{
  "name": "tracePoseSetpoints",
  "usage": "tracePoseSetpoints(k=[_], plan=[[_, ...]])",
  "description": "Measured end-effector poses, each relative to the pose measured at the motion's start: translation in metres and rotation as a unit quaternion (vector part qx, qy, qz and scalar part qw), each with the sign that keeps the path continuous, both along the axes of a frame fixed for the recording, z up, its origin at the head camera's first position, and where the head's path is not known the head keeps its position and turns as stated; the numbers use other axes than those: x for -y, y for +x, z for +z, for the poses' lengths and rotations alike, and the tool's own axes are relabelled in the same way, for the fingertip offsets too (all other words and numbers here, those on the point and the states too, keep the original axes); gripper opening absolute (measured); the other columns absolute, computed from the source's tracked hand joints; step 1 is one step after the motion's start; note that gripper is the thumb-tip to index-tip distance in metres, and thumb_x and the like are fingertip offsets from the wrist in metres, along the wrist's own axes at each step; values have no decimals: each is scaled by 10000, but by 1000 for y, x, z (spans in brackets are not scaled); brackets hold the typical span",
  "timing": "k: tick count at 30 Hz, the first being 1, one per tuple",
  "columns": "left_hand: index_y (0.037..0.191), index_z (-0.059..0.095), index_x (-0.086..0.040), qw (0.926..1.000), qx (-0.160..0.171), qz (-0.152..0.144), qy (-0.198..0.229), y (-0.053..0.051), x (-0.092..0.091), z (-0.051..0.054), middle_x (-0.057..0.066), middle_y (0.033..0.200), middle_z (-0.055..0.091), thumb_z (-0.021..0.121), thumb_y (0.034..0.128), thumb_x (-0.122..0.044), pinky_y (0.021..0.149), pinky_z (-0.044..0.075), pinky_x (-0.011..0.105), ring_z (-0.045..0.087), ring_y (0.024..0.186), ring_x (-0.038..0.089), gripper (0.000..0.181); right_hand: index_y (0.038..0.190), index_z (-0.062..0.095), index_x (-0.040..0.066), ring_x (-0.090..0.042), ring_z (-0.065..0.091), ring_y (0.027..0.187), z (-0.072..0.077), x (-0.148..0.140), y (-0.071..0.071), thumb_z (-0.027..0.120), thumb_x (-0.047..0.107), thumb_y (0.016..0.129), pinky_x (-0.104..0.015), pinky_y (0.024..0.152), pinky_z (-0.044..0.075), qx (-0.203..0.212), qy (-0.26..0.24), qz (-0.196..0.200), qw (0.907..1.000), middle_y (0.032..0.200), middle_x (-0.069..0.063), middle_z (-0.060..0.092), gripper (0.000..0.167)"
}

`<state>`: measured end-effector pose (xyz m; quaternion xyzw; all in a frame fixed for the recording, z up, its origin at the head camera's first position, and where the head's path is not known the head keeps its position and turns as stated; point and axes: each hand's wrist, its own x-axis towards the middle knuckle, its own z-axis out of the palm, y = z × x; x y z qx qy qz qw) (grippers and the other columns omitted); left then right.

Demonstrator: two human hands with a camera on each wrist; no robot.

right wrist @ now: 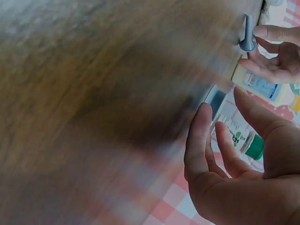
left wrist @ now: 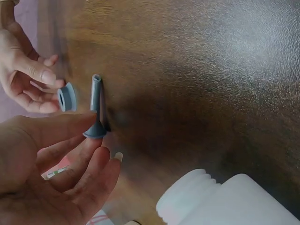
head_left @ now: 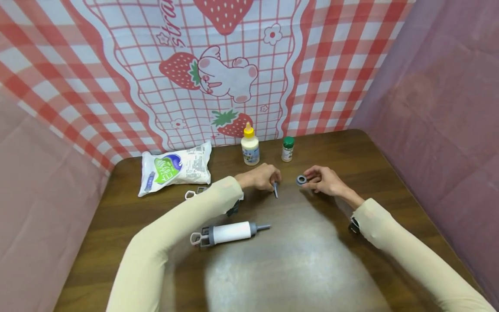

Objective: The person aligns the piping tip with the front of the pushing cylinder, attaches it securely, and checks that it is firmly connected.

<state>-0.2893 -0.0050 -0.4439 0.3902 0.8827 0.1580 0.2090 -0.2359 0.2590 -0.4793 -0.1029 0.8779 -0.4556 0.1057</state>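
Observation:
My left hand (head_left: 262, 177) pinches a small grey nozzle (left wrist: 95, 105) with a flared base between thumb and fingers; its narrow tube sticks out past the fingertips. Across from it, my right hand (head_left: 325, 181) has thumb and fingertips at the rim of a grey threaded-looking ring (head_left: 301, 180), holding it at its edge. The right wrist view shows the ring (right wrist: 216, 101) partly hidden by those fingertips. Closer to me lies a syringe-like press (head_left: 232, 232) with white barrel, grey tip and looped handle. A second white barrel (left wrist: 220, 201) with threaded neck is beside my left hand.
A white printed packet (head_left: 175, 169) lies at the back left. Behind my hands stand a yellow-capped squeeze bottle (head_left: 250, 149) and a small green-capped jar (head_left: 287, 150). Another looped handle (head_left: 191, 195) shows partly behind the left sleeve. A checked cloth (head_left: 327, 65) hangs behind the table.

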Motion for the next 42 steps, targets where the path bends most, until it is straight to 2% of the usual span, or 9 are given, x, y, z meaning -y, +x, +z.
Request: tracePoseSetpoints(k=[7, 17, 27, 33, 42], plan=[[1160, 759, -54, 10000, -11, 80, -33, 1, 0, -5, 127, 1075, 774, 784, 863, -25, 840, 565, 242, 705, 974, 213, 300, 1239, 676, -66, -183, 712, 822, -1, 8, -2, 822, 74, 887, -252, 609, 590, -224, 238, 165, 9993, 1096, -267, 737, 406], [1045, 791, -23, 9989, 156, 270, 355, -4, 2, -8, 130, 975, 799, 788, 845, 19, 718, 553, 168, 715, 835, 167, 204, 1186, 709, -37, -129, 669, 740, 3, 11, -6, 840, 81, 867, -214, 589, 551, -369, 558, 170, 9976, 1006, -214, 758, 364], [1004, 799, -23, 9982, 134, 272, 518, 0, 6, -10, 121, 928, 805, 854, 841, -72, 705, 557, 158, 722, 794, 155, 179, 1156, 709, -39, -137, 668, 740, 3, 13, -5, 845, 81, 860, -190, 584, 527, -407, 697, 182, 9966, 988, -208, 751, 347], [995, 792, -38, 9977, 12, 214, 641, 3, 10, -6, 100, 943, 806, 853, 857, -116, 734, 560, 171, 722, 813, 154, 170, 1145, 711, -37, -165, 691, 793, 3, 14, -5, 851, 90, 856, -184, 600, 519, -477, 807, 161, 9955, 1000, -209, 755, 346], [1007, 774, -37, 9938, -5, 445, 1017, 6, 17, 1, 111, 943, 799, 864, 855, -135, 738, 578, 184, 734, 821, 169, 202, 1069, 728, -11, -191, 718, 831, 1, 17, -4, 860, 103, 845, -246, 725, 533, -812, 1096, 198, 9905, 955, -170, 773, 284]])
